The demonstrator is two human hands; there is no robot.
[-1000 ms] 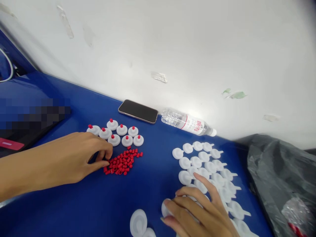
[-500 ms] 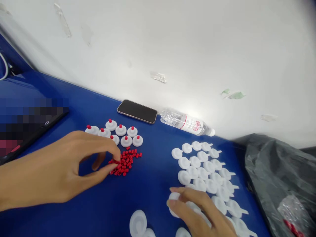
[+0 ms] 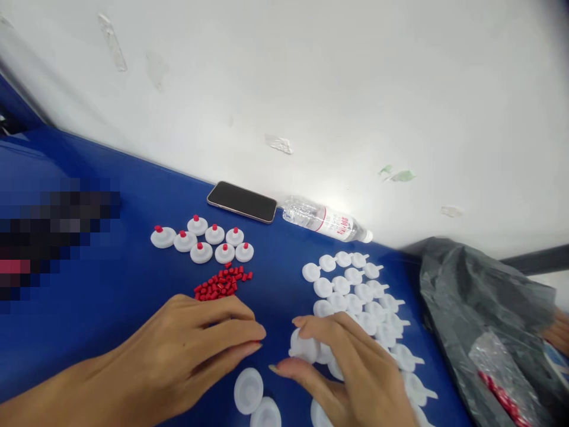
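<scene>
My left hand (image 3: 191, 350) lies low on the blue table (image 3: 111, 296), thumb and fingers pinched together and pointing right; a small red cap taken from the pile is mostly hidden between the tips. My right hand (image 3: 351, 367) grips a white disc-shaped piece (image 3: 304, 347) just right of those fingertips, a small gap between them. Behind my left hand lies the pile of small red caps (image 3: 222, 283). Several white pieces with red caps fitted (image 3: 202, 240) stand in rows further back. A cluster of plain white pieces with stems (image 3: 355, 290) spreads beside my right hand.
A dark phone (image 3: 242, 201) and a lying water bottle (image 3: 326, 222) rest against the white wall. Two loose white discs (image 3: 248, 389) sit near the front edge. A grey plastic bag (image 3: 480, 308) fills the right side; another person's hand (image 3: 558, 332) shows beyond it.
My left hand pinched at the red pile, then drew back and right toward my right hand. My right hand lifted a white piece from the cluster and brought it left.
</scene>
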